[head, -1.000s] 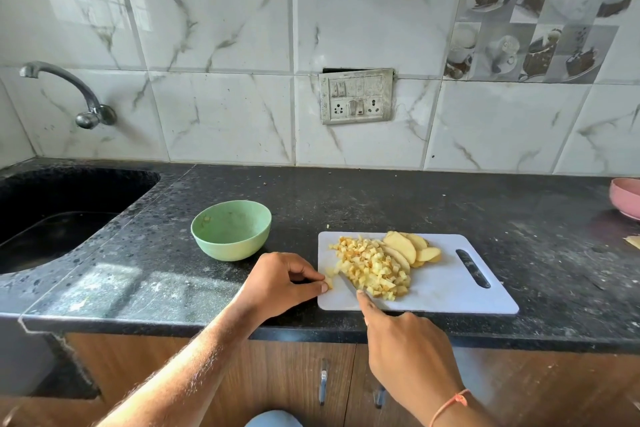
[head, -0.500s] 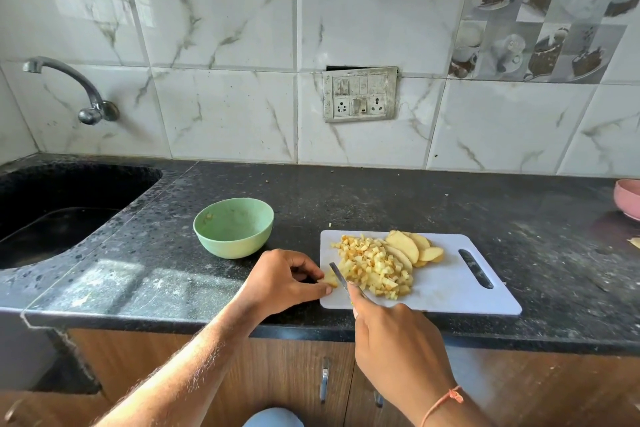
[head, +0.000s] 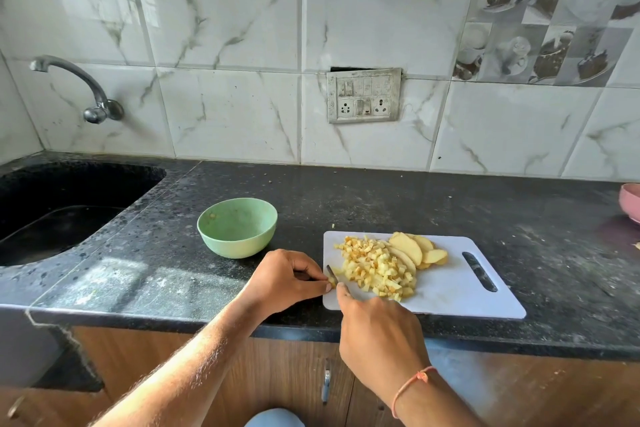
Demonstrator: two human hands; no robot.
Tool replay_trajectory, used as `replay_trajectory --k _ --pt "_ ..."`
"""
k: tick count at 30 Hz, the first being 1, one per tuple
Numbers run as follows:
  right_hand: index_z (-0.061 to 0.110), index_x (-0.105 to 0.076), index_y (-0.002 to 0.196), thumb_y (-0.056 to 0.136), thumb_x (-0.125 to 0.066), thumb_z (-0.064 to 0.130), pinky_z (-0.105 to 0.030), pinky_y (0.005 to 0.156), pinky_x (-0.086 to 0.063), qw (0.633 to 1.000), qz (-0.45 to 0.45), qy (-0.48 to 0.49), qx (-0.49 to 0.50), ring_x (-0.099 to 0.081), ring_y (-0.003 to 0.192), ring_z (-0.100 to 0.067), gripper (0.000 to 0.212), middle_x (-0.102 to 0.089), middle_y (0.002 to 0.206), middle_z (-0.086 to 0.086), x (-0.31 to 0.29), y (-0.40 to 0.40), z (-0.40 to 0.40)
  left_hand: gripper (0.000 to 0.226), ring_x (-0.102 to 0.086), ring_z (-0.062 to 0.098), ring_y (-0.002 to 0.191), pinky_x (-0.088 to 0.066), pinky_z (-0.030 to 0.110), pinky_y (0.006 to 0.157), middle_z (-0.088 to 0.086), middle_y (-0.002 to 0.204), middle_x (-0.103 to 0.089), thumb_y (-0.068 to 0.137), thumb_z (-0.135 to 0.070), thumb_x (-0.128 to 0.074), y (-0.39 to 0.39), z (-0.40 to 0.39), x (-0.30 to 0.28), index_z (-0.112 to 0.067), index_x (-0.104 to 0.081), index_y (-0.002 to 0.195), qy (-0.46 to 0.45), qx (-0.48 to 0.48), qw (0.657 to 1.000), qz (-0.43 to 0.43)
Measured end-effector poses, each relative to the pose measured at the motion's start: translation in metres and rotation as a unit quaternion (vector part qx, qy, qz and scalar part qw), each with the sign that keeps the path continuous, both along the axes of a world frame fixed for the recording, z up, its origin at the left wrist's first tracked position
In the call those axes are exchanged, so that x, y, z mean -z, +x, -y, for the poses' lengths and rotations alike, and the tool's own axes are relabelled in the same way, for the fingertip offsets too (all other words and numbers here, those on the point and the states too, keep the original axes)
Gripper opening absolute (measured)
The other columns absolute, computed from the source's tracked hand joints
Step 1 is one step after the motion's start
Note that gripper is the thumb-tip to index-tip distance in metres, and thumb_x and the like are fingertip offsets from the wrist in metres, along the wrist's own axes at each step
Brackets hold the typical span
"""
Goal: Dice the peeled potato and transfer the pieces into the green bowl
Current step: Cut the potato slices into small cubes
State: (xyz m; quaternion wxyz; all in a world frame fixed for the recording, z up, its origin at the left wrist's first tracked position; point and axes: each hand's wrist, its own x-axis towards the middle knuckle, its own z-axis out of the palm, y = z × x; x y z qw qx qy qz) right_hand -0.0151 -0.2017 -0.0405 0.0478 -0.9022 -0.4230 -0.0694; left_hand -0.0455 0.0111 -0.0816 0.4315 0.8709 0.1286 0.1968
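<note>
We note the small dark knife blade (head: 331,274) has shifted left since a second ago, to the white plastic cutting board's (head: 457,291) left edge, lower centre. The left hand (head: 284,279) pinches a last potato strip (head: 333,282); the right hand (head: 379,329) grips the knife. The diced potato pile (head: 375,269) and uncut slices (head: 414,250) remain; the pale green bowl (head: 237,227) on the tabletop (head: 346,198) awaits transfer.

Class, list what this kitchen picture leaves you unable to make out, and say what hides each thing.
Head view only:
- Knife: handle hidden inside the right hand; only the blade tip shows.
- Potato piece pinched by the left hand: mostly covered by fingertips.
- Pink bowl: cut off by the right edge.
- Green bowl: specks inside too small to identify.
</note>
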Motion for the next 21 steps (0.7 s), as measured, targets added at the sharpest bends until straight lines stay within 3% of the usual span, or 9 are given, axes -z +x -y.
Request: replay_trajectory --k 11,14,16,21 --pt "0.034 -0.006 0.164 0.104 -0.034 0.022 -0.035 0.068 -0.04 0.999 -0.036 -0.018 -0.016 -0.067 0.086 -0.029 0.067 -0.069 0.096 -0.007 0.0 -0.01 0.04 0.011 -0.076 0.005 0.08 -0.063 0.035 0.081 -0.017 0.087 -0.079 0.076 -0.03 -0.096 0.001 0.001 0.002 -0.03 -0.085 0.079 -0.005 -0.008 1.0 0.001" --pt "0.035 -0.008 0.164 0.105 -0.033 0.021 -0.035 0.063 -0.049 0.999 -0.034 -0.016 0.01 -0.06 0.069 -0.023 0.066 -0.059 0.077 -0.001 -0.001 -0.001 0.045 0.012 -0.076 0.005 0.081 -0.064 0.034 0.082 -0.016 0.088 -0.079 0.076 -0.03 -0.096 0.001 0.001 0.003 -0.03 -0.085 0.08 -0.013 -0.01 1.0 -0.004" --pt "0.035 -0.011 0.164 0.106 -0.033 0.024 -0.036 0.063 -0.056 0.999 -0.03 -0.005 0.024 -0.064 0.069 -0.019 0.062 -0.057 0.073 0.003 0.001 0.007 0.044 0.012 -0.076 0.005 0.082 -0.063 0.034 0.083 -0.016 0.089 -0.079 0.075 -0.031 -0.096 0.001 0.002 0.002 -0.031 -0.085 0.08 -0.014 -0.009 1.0 -0.007" --pt "0.039 -0.016 0.163 0.108 -0.031 0.034 -0.031 0.065 -0.05 0.997 -0.038 0.062 0.024 -0.057 0.068 -0.016 0.057 -0.07 0.086 0.004 0.005 0.007 0.041 0.014 -0.074 0.005 0.083 -0.062 0.033 0.082 -0.018 0.09 -0.079 0.074 -0.038 -0.096 0.003 0.0 0.001 -0.034 -0.086 0.083 -0.007 -0.009 1.0 -0.014"
